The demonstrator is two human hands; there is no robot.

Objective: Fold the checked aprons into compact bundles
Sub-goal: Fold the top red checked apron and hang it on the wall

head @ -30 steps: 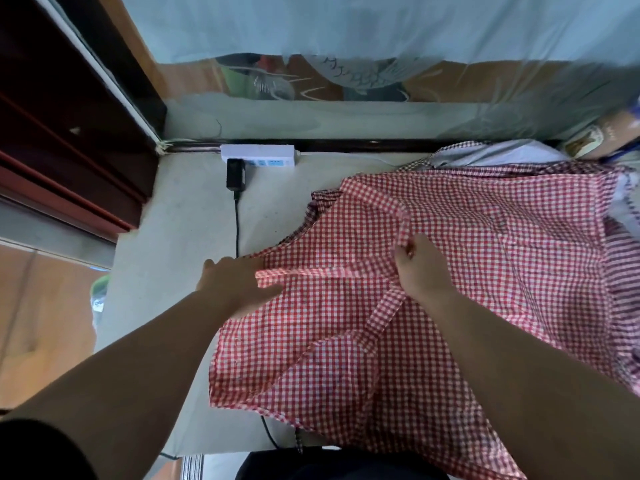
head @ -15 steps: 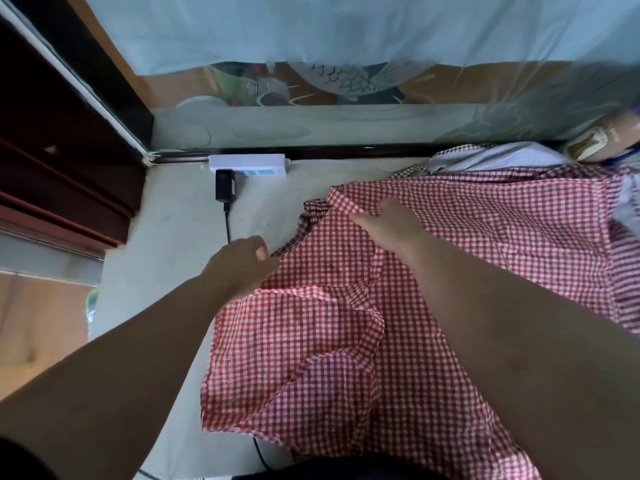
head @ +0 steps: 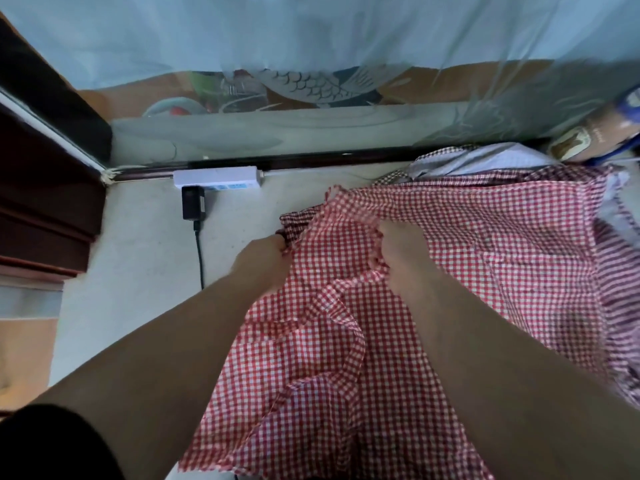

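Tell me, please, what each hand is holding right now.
The left hand grips the apron at its left edge.
The right hand grips a fold of the same apron.

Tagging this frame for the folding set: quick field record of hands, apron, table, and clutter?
left hand: grips the left edge of the apron
right hand: grips a bunched fold near the apron's middle
apron: red and white checks, spread out and wrinkled, not yet a bundle
table: pale top, apron lies on it
power strip: white, at the far edge, with a black plug in it
pale cloth: piled behind the apron
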